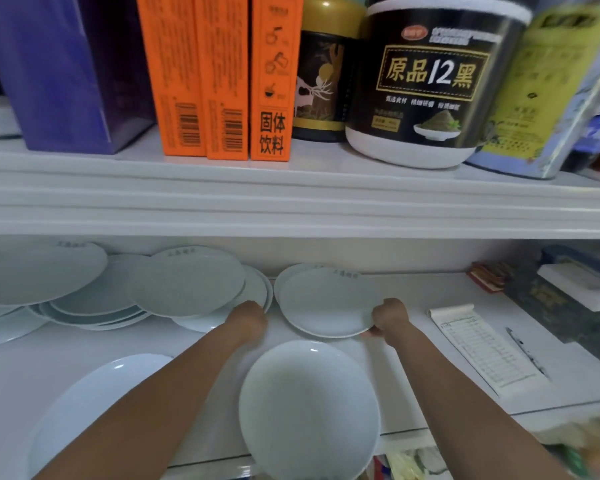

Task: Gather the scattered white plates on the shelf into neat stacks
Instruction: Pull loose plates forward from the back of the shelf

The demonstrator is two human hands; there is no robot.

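Several white plates lie on the lower white shelf (pixel 413 296). My right hand (pixel 390 317) grips the right rim of a plate (pixel 326 303) that lies on another at the back middle. My left hand (pixel 246 320) is curled at the front rim of a tilted plate (pixel 187 282) resting on a loose pile (pixel 94 306) to the left; its fingers are hidden. One plate (pixel 309 410) sits at the shelf's front edge between my forearms. A large plate (pixel 90 403) lies front left, and another tilted plate (pixel 39 271) sits at the far left.
A receipt pad (pixel 482 348) and a pen (pixel 520 348) lie on the shelf to the right, with dark boxes (pixel 551 292) behind them. The upper shelf (pixel 291 199) overhangs closely and carries orange boxes (pixel 222 77), a purple box (pixel 66 71) and tins (pixel 430 81).
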